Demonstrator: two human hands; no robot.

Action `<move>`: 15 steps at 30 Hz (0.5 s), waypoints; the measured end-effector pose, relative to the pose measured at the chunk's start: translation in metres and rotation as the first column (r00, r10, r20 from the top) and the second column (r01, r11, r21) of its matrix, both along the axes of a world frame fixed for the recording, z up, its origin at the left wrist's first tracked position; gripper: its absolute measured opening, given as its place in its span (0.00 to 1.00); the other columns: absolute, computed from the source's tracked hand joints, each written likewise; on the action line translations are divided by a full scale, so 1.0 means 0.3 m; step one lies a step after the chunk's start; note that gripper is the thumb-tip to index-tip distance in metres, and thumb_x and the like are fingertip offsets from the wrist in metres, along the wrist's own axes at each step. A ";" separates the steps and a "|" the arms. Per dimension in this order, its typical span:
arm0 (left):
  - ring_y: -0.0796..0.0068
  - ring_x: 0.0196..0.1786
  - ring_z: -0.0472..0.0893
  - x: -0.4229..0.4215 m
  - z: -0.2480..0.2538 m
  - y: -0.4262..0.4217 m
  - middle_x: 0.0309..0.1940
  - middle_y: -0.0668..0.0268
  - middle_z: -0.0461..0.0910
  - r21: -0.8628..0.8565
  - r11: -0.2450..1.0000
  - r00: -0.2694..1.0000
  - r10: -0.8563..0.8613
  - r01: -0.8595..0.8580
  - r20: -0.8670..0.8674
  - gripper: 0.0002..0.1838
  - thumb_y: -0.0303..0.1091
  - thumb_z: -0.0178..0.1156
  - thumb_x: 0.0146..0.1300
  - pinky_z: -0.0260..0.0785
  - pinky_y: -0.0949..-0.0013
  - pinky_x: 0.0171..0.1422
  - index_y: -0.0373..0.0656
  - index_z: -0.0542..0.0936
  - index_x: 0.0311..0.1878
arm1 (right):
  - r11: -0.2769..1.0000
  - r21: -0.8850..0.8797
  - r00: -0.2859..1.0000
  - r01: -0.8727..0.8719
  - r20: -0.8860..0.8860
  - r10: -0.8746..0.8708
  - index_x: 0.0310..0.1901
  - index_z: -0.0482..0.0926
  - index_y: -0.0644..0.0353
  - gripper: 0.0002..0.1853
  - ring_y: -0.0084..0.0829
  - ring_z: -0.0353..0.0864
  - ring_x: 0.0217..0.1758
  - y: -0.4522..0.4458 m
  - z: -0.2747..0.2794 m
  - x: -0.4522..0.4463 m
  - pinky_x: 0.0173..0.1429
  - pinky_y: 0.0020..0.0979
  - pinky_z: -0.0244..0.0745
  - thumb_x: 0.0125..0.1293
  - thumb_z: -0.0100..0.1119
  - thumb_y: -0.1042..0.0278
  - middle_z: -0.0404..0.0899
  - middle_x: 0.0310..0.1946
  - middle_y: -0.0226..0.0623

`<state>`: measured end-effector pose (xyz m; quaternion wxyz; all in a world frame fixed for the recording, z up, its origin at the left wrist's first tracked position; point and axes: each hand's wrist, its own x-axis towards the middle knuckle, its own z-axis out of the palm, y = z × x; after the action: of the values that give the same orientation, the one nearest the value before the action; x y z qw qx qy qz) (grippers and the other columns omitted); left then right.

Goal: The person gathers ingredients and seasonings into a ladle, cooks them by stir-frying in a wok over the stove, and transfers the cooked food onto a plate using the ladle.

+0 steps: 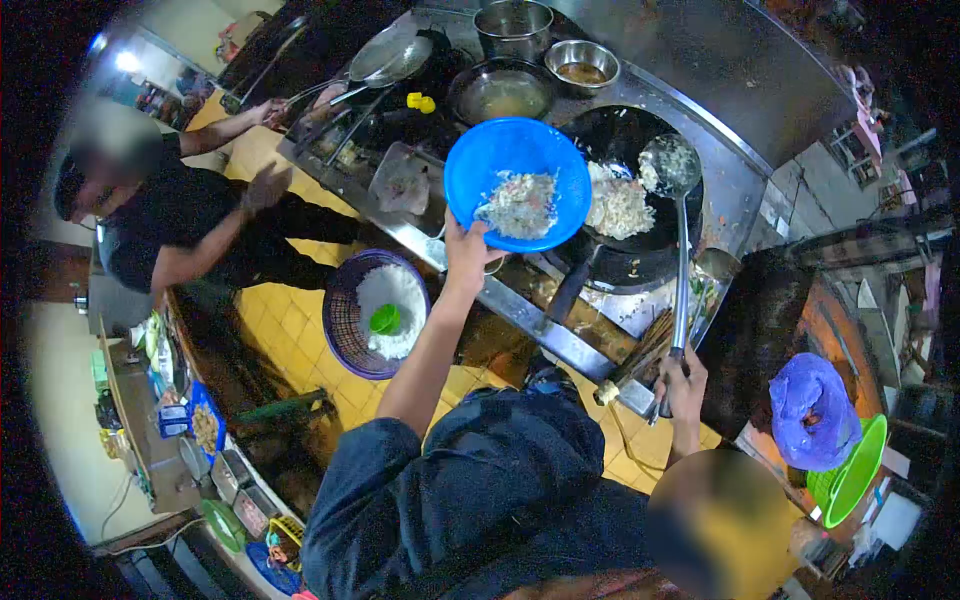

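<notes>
Presently: your left hand (468, 252) clasping blue bowl (470, 165), right hand (684, 386) closed round ladle (682, 280); seemingly ladling rice (522, 205), needing bowl steady.

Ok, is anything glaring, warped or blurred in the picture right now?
Head view: wide-angle bending curves the counter, corners go black; head view: a light upper left glares, dark areas look grainy; head view: co-worker's head is blurred over, as is a patch lower right, but bowl and ladle read clearly.

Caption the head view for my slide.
Left hand holding a blue bowl of rice by a wok, right hand gripping a long-handled ladle.
</notes>
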<state>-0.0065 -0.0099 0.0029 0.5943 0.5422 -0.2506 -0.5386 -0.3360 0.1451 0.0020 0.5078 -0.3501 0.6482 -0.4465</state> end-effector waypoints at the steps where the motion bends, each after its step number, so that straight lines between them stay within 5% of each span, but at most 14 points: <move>1: 0.50 0.50 0.74 0.019 0.003 0.007 0.56 0.54 0.64 -0.003 1.000 1.000 0.003 -0.003 0.000 0.33 0.22 0.44 0.54 0.77 0.47 0.41 0.54 0.50 0.64 | 1.000 0.002 1.000 0.015 0.025 -0.015 0.42 0.72 0.66 0.10 0.17 0.62 0.10 0.000 -0.003 0.009 0.13 0.20 0.59 0.58 0.50 0.75 0.65 0.15 0.27; 7: 0.54 0.50 0.74 0.014 0.027 0.019 0.56 0.57 0.64 0.074 0.997 0.999 0.010 -0.013 0.044 0.34 0.21 0.45 0.56 0.78 0.52 0.37 0.57 0.50 0.65 | 0.994 -0.073 0.985 -0.080 0.146 0.090 0.49 0.71 0.66 0.16 0.18 0.64 0.11 0.086 0.061 0.028 0.13 0.22 0.60 0.57 0.51 0.76 0.66 0.16 0.28; 10: 0.56 0.49 0.75 -0.020 0.035 0.009 0.53 0.57 0.66 0.037 0.999 0.999 -0.027 0.025 0.032 0.35 0.21 0.47 0.56 0.79 0.55 0.37 0.55 0.50 0.65 | 0.959 -0.104 0.962 -0.262 -0.104 0.252 0.53 0.70 0.65 0.19 0.18 0.63 0.10 0.089 0.091 0.021 0.14 0.22 0.58 0.57 0.50 0.77 0.65 0.14 0.28; 13: 0.56 0.48 0.75 -0.014 0.019 0.010 0.53 0.57 0.67 0.038 0.998 0.999 -0.046 0.045 0.014 0.33 0.22 0.47 0.55 0.79 0.55 0.36 0.53 0.50 0.65 | 0.995 0.024 0.970 -0.092 0.227 0.084 0.41 0.72 0.64 0.09 0.19 0.61 0.09 0.068 0.078 0.082 0.12 0.22 0.58 0.59 0.49 0.77 0.64 0.13 0.29; 15: 0.56 0.48 0.76 0.023 0.015 0.045 0.53 0.57 0.67 0.003 1.000 0.994 -0.011 0.011 -0.105 0.32 0.22 0.46 0.56 0.79 0.55 0.35 0.52 0.52 0.64 | 0.999 0.019 0.970 -0.050 0.241 0.044 0.39 0.71 0.64 0.07 0.19 0.62 0.09 0.026 0.022 0.084 0.12 0.22 0.57 0.59 0.49 0.75 0.65 0.14 0.29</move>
<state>0.0004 0.0035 0.0072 0.6028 0.5128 -0.2212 -0.5699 -0.3109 0.1530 0.0087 0.5974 -0.3024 0.5789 -0.4653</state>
